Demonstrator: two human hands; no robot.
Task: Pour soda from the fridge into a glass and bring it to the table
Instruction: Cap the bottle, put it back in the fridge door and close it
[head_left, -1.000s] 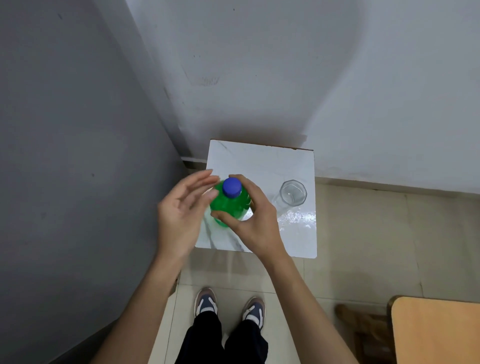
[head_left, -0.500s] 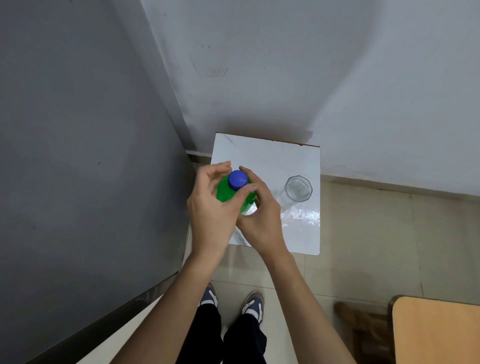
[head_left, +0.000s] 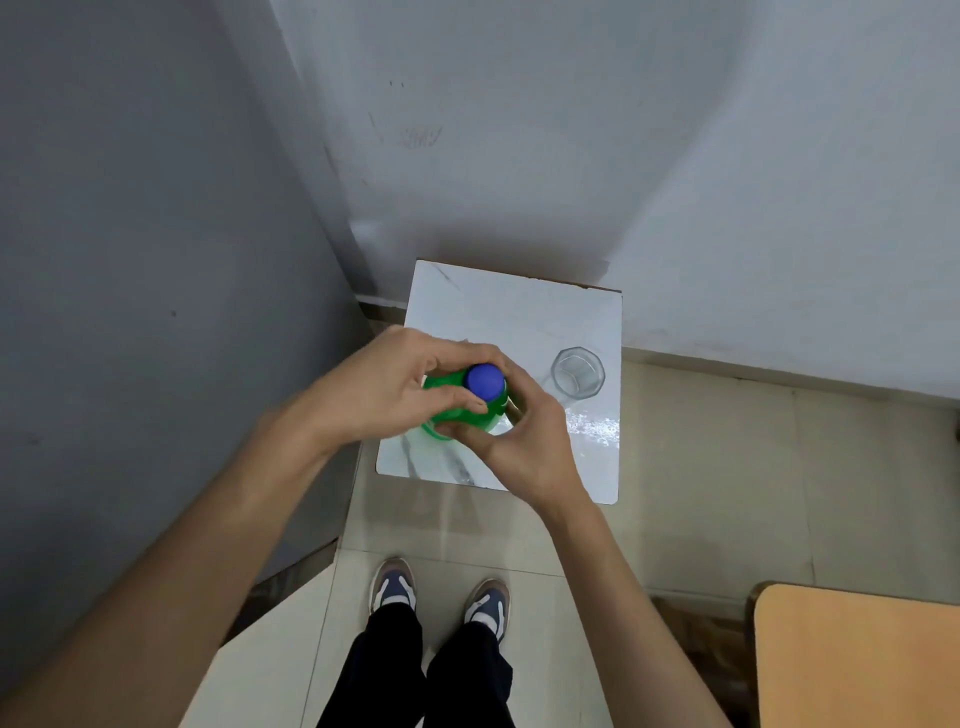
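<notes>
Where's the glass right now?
In the head view, the glass stands empty near the white table's right edge, just right of the green bottle both hands hold.

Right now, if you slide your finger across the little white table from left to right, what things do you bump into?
left hand → green bottle with blue cap → right hand → empty glass, all over the white table.
</notes>
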